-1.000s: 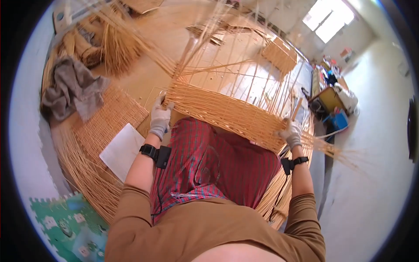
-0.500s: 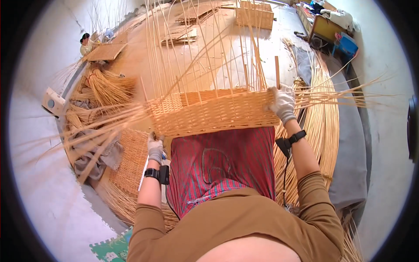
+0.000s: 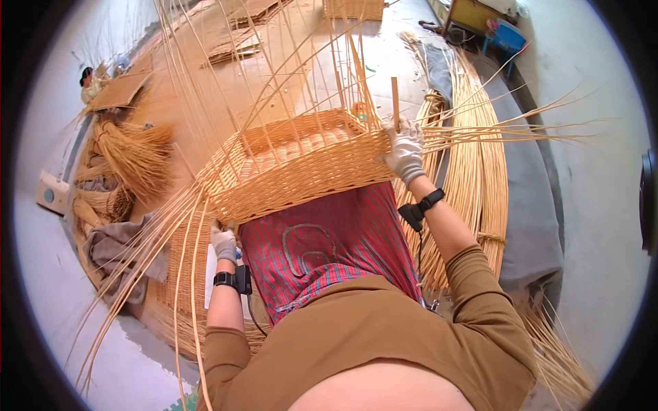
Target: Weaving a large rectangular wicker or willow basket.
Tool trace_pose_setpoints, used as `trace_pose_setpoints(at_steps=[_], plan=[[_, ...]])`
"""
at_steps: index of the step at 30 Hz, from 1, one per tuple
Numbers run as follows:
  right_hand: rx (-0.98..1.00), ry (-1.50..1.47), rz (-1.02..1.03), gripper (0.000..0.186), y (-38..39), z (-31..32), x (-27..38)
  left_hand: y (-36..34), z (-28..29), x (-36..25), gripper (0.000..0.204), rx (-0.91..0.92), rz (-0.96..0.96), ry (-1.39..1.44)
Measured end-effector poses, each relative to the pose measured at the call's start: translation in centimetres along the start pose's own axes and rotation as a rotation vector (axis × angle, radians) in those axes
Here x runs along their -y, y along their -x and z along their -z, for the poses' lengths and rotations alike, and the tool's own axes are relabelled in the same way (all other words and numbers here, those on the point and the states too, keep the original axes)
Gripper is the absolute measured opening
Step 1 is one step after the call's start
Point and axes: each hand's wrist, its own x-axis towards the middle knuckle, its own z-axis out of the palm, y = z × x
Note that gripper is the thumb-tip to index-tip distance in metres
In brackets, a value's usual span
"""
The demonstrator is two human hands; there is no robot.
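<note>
A partly woven rectangular wicker basket (image 3: 308, 161) is held up in front of my lap, tilted so that its inside shows. Tall thin canes rise from its walls, and loose strands fan out at both ends. My left hand (image 3: 223, 243), in a pale glove, is closed on the near left bottom corner. At the right end, my right hand (image 3: 406, 147), gloved too, grips the upper corner beside a flat upright stake (image 3: 395, 103). A red striped apron (image 3: 322, 240) covers my lap below the basket.
Bundles of long canes (image 3: 473, 185) lie on the right, next to a grey cloth (image 3: 528, 219). On the left are a tied bundle of wicker strands (image 3: 133, 157) and a woven panel (image 3: 181, 253). Another person (image 3: 89, 83) is at the far left; a blue basin (image 3: 507, 35) is far right.
The basket has tipped, so more of its inside shows, and its left end is lower. Both hands keep their hold. The whole view has shifted, with the surroundings moving left.
</note>
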Motion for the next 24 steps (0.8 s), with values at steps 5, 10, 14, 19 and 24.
trace_pose_setpoints(at_steps=[5, 10, 14, 19, 24], plan=[[0.055, -0.714, 0.221, 0.082, 5.1, 1.9, 5.9, 6.0, -3.7, -6.2, 0.031, -0.241, 0.07, 0.386], [0.928, -1.629, 0.476, 0.11, 14.1, 2.1, 17.6, 15.9, -10.6, -10.9, 0.02, 0.329, 0.044, 0.673], [0.773, -1.325, 0.267, 0.094, 15.6, 0.0, 18.6, 16.3, -10.3, -9.6, 0.021, 0.347, 0.028, 0.643], [0.732, -0.726, 0.684, 0.09, 13.6, 0.9, 16.9, 16.5, -6.9, -5.6, 0.024, 0.854, 0.036, 0.267], [0.896, -0.434, 0.62, 0.069, 10.8, 4.0, 17.4, 15.3, -4.1, -5.9, 0.012, 0.826, 0.102, 0.348]])
